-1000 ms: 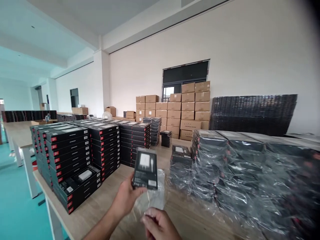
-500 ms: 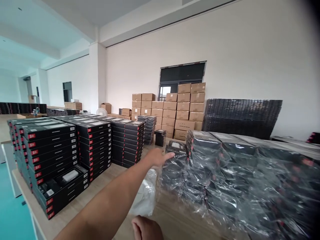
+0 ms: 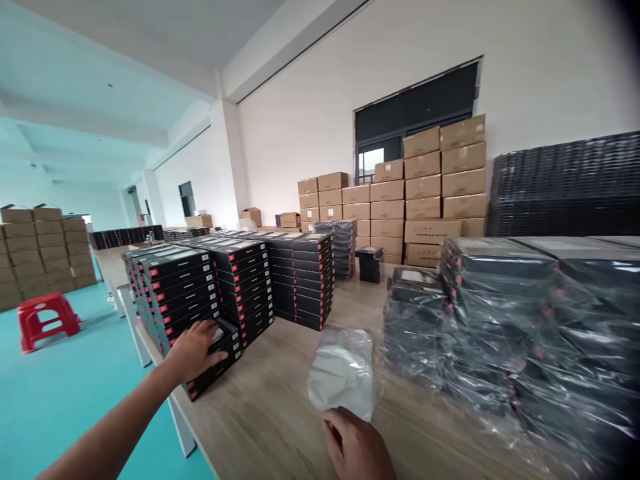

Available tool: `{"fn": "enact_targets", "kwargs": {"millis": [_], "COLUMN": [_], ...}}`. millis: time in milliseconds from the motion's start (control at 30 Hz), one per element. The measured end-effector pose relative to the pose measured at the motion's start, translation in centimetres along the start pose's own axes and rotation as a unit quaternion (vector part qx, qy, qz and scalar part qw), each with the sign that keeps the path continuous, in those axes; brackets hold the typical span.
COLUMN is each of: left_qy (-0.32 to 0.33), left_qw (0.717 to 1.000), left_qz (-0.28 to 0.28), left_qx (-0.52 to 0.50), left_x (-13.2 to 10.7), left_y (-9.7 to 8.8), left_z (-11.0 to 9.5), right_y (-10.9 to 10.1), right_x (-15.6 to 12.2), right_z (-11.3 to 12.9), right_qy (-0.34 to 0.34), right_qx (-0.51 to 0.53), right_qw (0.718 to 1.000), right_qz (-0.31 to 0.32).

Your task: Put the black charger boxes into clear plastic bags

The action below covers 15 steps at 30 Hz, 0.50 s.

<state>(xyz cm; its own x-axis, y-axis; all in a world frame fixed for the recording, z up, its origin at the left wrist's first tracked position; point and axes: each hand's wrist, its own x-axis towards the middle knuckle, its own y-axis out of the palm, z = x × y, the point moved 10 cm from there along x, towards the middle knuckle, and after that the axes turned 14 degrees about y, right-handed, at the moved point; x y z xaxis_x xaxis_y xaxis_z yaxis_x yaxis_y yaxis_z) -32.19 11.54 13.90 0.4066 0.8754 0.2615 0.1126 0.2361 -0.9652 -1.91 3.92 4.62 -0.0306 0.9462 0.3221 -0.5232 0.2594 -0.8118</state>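
Observation:
My left hand (image 3: 194, 349) reaches to the left and rests on the top black box of a short stack (image 3: 214, 363) at the near left of the wooden table (image 3: 260, 413). Its fingers curl over that box's top edge. My right hand (image 3: 356, 445) lies near the bottom of the view with its fingers bent, touching the lower edge of a pile of clear plastic bags (image 3: 343, 365) on the table. Tall stacks of black boxes with red labels (image 3: 225, 280) stand behind the left hand. Bagged boxes in shiny plastic (image 3: 505, 313) fill the right side.
Brown cartons (image 3: 410, 193) are piled against the far wall under a dark window. Black trays (image 3: 565, 183) are stacked at the right. A red stool (image 3: 44, 319) stands on the teal floor at the left, near more cartons (image 3: 35, 250).
My left hand set a bagged box on the right pile, then swung left onto the short stack of black boxes. The view turned left. My right hand stayed at the bags.

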Motion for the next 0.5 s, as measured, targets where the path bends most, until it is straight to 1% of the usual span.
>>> {"fn": "enact_targets", "kwargs": {"millis": [33, 100, 167, 200, 267, 333, 367, 400, 433, 467, 500], "left_qy": [-0.011, -0.015, -0.009, -0.016, -0.05, -0.086, -0.09, -0.079, -0.058, -0.034, -0.009], "left_qw": [1.0, 0.999, 0.998, 0.997, 0.992, 0.986, 0.983, 0.976, 0.958, 0.923, 0.869], "left_qz": [0.009, 0.033, 0.06, 0.07, 0.079, 0.077, 0.071, 0.061, 0.047, 0.025, -0.003], "left_qx": [0.009, 0.015, -0.005, -0.028, -0.082, -0.119, -0.144, -0.195, -0.277, -0.383, -0.496], "left_x": [-1.1, -2.5, -2.8, -2.7, -2.3, -1.9, -1.8, -1.6, -1.5, -1.5, -1.6], "left_y": [0.9, 2.4, 3.3, 3.5, 3.1, 2.3, 1.9, 1.6, 1.5, 1.5, 1.5], "left_z": [0.6, 1.1, 0.9, 0.8, 0.9, 0.9, 0.5, -0.2, -1.3, -2.7, -4.1], "right_y": [-0.3, -1.2, -2.2, -2.7, -3.6, -4.2, -4.3, -4.4, -4.4, -4.4, -4.4], "right_x": [0.0, -0.1, -0.1, -0.1, -0.2, -0.2, -0.3, -0.3, -0.3, -0.3, -0.2], "right_z": [0.0, -0.4, -1.0, -1.4, -2.1, -2.8, -3.0, -3.1, -3.2, -3.3, -3.4], "right_qy": [-0.003, -0.005, -0.002, -0.001, 0.005, 0.009, 0.011, 0.011, 0.011, 0.011, 0.011], "right_qx": [0.004, 0.009, 0.009, 0.008, 0.009, 0.015, 0.018, 0.022, 0.025, 0.028, 0.032], "right_qw": [1.0, 0.999, 0.998, 0.997, 0.994, 0.993, 0.992, 0.992, 0.992, 0.991, 0.991], "right_qz": [-0.009, -0.034, -0.067, -0.082, -0.107, -0.12, -0.124, -0.126, -0.127, -0.127, -0.13]}}
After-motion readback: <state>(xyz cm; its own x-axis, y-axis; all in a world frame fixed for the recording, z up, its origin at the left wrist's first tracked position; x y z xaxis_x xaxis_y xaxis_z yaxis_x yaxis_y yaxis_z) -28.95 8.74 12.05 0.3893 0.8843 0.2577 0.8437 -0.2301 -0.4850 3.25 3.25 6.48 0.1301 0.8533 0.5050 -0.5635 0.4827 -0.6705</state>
